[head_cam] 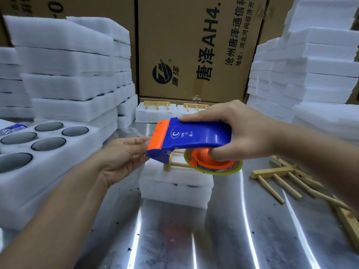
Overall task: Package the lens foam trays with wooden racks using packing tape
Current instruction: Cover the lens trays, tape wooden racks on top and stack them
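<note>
Taping step: right hand (pixel 239 131) gripping dispenser (pixel 190 136) over tray stack (pixel 174 183) with rack (pixel 175 164); left hand (pixel 124 152) pinching at its cutter end, apparently tape. Next: stick tape end to foam, pull around.

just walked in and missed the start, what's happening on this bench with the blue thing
A person is taping up a small stack of foam trays with a wooden rack on top, set on the metal table. The right hand holds a blue and orange tape dispenser above the stack, while the left hand reaches to its orange front edge, apparently for the tape end. No tape is visibly on the stack yet. Spare racks lie to the right.
</note>
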